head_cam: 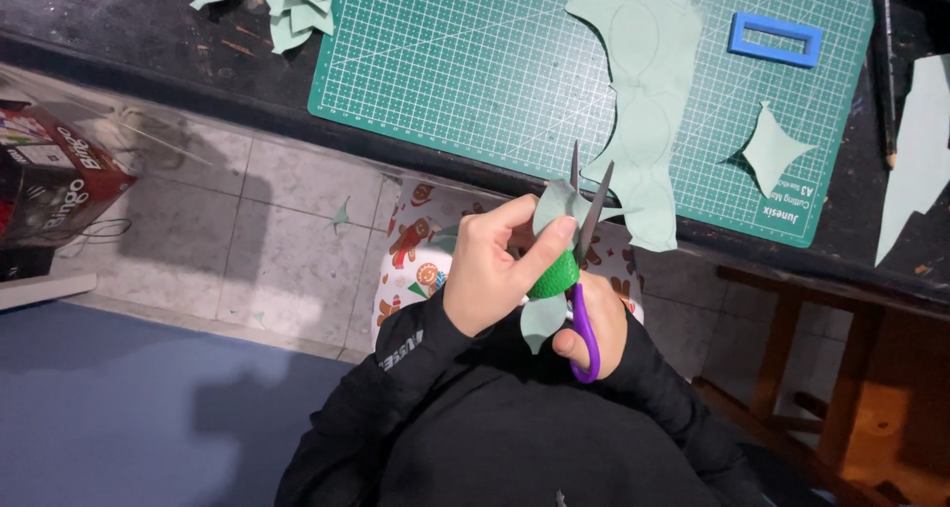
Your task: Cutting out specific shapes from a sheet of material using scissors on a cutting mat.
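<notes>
My left hand (490,265) pinches a small pale green paper piece (554,205) between thumb and fingers, held over my lap. My right hand (594,334) grips scissors (584,299) with one green and one purple handle; their blades point up and stand slightly apart at the paper's edge. A second bit of the same paper (542,319) hangs below the green handle. A long pale green paper strip (643,101) marked with leaf outlines lies on the green cutting mat (465,62) and overhangs the table edge just beyond the blades.
On the mat lie a blue rectangular frame (776,38) and a cut leaf shape (772,151). Paper offcuts (282,2) sit at the top left, a pencil (884,72) and another paper sheet (920,151) at the right. A game box (49,171) stands on the tiled floor, a wooden stool (821,359) at right.
</notes>
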